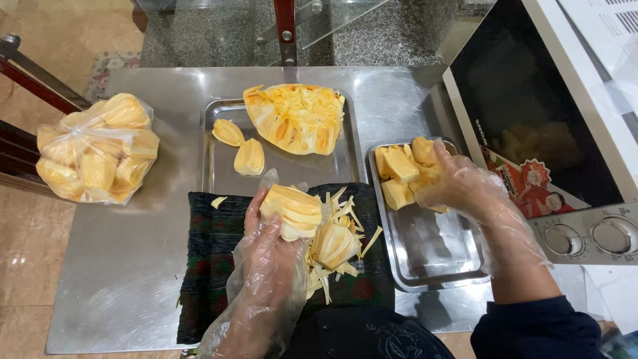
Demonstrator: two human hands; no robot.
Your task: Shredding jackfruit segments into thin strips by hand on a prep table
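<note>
Jackfruit chunk [296, 209] is pinched in the gloved left hand [266, 256] over the dark cloth [212, 266] at 6 o'clock of the counter [126, 266]; judged soft, sticky-slick, best gripped by the rind; right hand [458, 186] is cupped on peeled pods [399, 169] in the small tray [432, 259] at 3 o'clock

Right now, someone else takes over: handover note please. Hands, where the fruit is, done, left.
Left hand, gloved: holds a jackfruit chunk over the dark cloth.
Right hand, gloved: rests on the pods in the small tray; grip unclear.
Done: pods piled in the small tray, two loose pods on the large tray, strips and scraps on the cloth, a full bag of pods at left.
Left: the big cut piece on the large tray, plus the chunk in hand.
</note>
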